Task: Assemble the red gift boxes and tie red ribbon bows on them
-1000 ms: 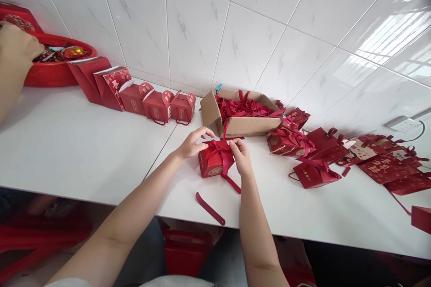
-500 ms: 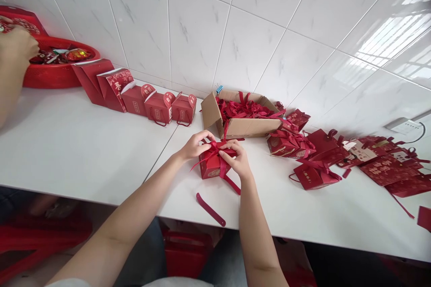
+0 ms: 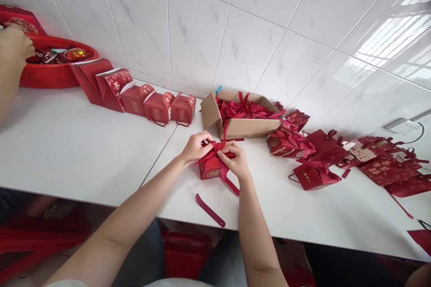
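A small red gift box [image 3: 209, 169] stands on the white table in front of me, with a red ribbon [image 3: 223, 171] lying over its top and trailing down its front right side. My left hand [image 3: 198, 147] pinches the ribbon at the box's upper left. On the other side, my right hand [image 3: 235, 158] pinches the ribbon near the knot, its fingers close to the left hand's. The hands partly hide the knot and the box top. Nearer the table edge lies a loose dark red strap [image 3: 210, 210] with rounded ends.
Behind the box is a cardboard carton [image 3: 249, 128] full of red ribbons. Small red boxes [image 3: 157, 108] line the wall at left, beside a red basket [image 3: 50, 76] of wrapped sweets and another person's hand [image 3: 15, 45]. Ribboned boxes [image 3: 316, 176] and red bags [image 3: 380, 166] stand at right.
My hands have shifted slightly, drawing the ribbon loops at the knot. At far left the other person's hand has moved a little left. The red item at the far right edge has moved down.
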`<state>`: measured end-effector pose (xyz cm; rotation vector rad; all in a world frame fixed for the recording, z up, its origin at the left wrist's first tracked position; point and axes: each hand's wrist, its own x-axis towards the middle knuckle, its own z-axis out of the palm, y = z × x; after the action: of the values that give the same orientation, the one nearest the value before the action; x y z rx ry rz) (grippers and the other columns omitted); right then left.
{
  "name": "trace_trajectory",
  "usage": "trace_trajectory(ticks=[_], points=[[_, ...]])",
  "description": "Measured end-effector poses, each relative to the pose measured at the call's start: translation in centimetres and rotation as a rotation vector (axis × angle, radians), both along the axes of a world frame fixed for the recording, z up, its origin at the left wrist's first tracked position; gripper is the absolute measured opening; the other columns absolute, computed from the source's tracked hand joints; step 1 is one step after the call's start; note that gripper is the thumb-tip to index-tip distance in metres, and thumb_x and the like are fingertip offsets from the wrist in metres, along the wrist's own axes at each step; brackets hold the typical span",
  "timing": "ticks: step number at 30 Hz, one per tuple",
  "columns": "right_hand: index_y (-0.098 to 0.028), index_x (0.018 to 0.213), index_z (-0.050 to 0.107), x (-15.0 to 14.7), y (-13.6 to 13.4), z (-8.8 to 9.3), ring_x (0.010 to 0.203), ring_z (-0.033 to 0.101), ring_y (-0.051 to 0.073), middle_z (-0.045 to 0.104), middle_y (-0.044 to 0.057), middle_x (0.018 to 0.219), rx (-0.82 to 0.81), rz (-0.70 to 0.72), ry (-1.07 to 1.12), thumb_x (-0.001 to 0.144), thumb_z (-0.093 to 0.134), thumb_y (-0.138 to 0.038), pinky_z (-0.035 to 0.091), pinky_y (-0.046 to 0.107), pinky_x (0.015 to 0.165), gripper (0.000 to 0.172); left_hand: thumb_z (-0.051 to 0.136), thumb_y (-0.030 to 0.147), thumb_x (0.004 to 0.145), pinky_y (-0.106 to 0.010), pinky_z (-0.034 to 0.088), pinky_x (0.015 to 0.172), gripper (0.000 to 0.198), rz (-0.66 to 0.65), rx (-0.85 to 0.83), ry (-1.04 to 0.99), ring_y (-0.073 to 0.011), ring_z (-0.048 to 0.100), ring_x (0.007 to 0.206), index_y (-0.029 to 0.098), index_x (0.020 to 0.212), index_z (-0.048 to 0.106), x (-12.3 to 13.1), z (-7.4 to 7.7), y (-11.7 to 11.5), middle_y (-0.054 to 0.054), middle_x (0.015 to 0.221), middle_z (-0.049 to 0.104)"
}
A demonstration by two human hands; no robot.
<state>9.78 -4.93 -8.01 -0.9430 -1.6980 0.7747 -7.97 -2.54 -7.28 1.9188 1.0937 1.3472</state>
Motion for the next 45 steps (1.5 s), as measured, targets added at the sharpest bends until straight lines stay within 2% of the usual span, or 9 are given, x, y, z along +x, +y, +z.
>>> trace_trajectory(ticks=[7, 20, 25, 27, 30, 32, 36, 39, 45], points=[[-0.021, 0.065, 0.063, 0.0, 0.0, 0.0, 0.076, 0.053, 0.016, 0.051, 0.001, 0.079, -0.015, 0.024, 0.011, 0.078, 0.067, -0.028, 0.045, 0.032, 0.072, 0.014, 0.052, 0.017, 0.072, -0.025, 0.039, 0.058, 0.013, 0.053, 0.028, -0.011, -0.0123, 0.048, 0.060, 0.018, 0.059, 0.049, 0.4, -0.4, -0.2, 0.001, 0.064, 0.051], [-0.021, 0.063, 0.061, 0.0, 0.0, 0.0, 0.075, 0.051, 0.016, 0.049, 0.001, 0.080, -0.037, 0.044, 0.014, 0.077, 0.067, -0.030, 0.044, 0.032, 0.074, 0.017, 0.052, 0.017, 0.072, -0.026, 0.039, 0.059, 0.013, 0.069, 0.016, -0.061, -0.0130, 0.048, 0.062, 0.019, 0.059, 0.049, 0.7, -0.7, -0.3, 0.001, 0.064, 0.051], [-0.022, 0.071, 0.068, 0.5, 0.4, -0.3, 0.081, 0.053, 0.017, 0.052, 0.002, 0.083, -0.090, 0.048, 0.050, 0.078, 0.068, -0.039, 0.044, 0.032, 0.079, 0.018, 0.054, 0.019, 0.069, -0.026, 0.039, 0.060, 0.013, 0.048, -0.002, -0.109, -0.0133, 0.047, 0.063, 0.019, 0.058, 0.048, 0.7, -0.6, -0.3, 0.000, 0.064, 0.051], [-0.024, 0.084, 0.070, 1.2, 0.7, -0.4, 0.084, 0.054, 0.016, 0.056, 0.003, 0.094, -0.134, 0.093, 0.095, 0.079, 0.066, -0.044, 0.046, 0.032, 0.081, 0.020, 0.055, 0.020, 0.069, -0.026, 0.039, 0.061, 0.011, 0.034, -0.029, -0.143, -0.0133, 0.048, 0.064, 0.019, 0.059, 0.050, 0.8, -0.8, -0.2, 0.000, 0.065, 0.052], [-0.031, 0.121, 0.059, 2.6, 1.1, -0.8, 0.094, 0.055, 0.018, 0.055, 0.005, 0.122, -0.239, 0.270, 0.135, 0.072, 0.072, -0.049, 0.048, 0.034, 0.086, 0.053, 0.056, 0.021, 0.069, -0.026, 0.040, 0.063, 0.008, 0.004, -0.100, -0.212, -0.0131, 0.049, 0.066, 0.018, 0.063, 0.053, 0.9, -1.2, 0.0, 0.000, 0.069, 0.053], [-0.034, 0.135, 0.046, 3.4, 1.3, -1.0, 0.113, 0.052, 0.022, 0.047, 0.006, 0.137, -0.309, 0.391, 0.144, 0.066, 0.078, -0.048, 0.046, 0.037, 0.095, 0.077, 0.055, 0.023, 0.070, -0.026, 0.041, 0.065, 0.007, -0.049, -0.172, -0.260, -0.0131, 0.051, 0.067, 0.017, 0.066, 0.054, 0.9, -1.5, 0.1, 0.000, 0.071, 0.055], [-0.037, 0.140, 0.040, 3.9, 1.4, -1.4, 0.128, 0.045, 0.024, 0.040, 0.005, 0.146, -0.402, 0.507, 0.159, 0.064, 0.081, -0.039, 0.040, 0.041, 0.105, 0.086, 0.052, 0.028, 0.068, -0.029, 0.045, 0.064, 0.016, -0.226, -0.331, -0.350, -0.0158, 0.056, 0.067, 0.017, 0.077, 0.058, 0.7, -1.8, 0.4, -0.003, 0.074, 0.060], [-0.037, 0.141, 0.038, 3.8, 1.4, -1.6, 0.123, 0.051, 0.024, 0.046, 0.006, 0.140, -0.392, 0.494, 0.167, 0.061, 0.083, -0.035, 0.040, 0.044, 0.106, 0.092, 0.045, 0.033, 0.068, -0.032, 0.048, 0.065, 0.028, -0.269, -0.392, -0.451, -0.0195, 0.060, 0.073, 0.017, 0.087, 0.057, 0.3, -1.9, 0.8, -0.008, 0.084, 0.063], [-0.036, 0.141, 0.036, 4.6, 1.9, -2.2, 0.115, 0.056, 0.024, 0.055, 0.006, 0.129, -0.274, 0.289, 0.255, 0.058, 0.085, -0.034, 0.046, 0.043, 0.099, 0.096, 0.044, 0.040, 0.069, -0.030, 0.049, 0.067, 0.030, -0.145, -0.455, -0.603, -0.0170, 0.061, 0.078, 0.019, 0.089, 0.052, -0.4, -2.7, 2.1, -0.008, 0.100, 0.060]])
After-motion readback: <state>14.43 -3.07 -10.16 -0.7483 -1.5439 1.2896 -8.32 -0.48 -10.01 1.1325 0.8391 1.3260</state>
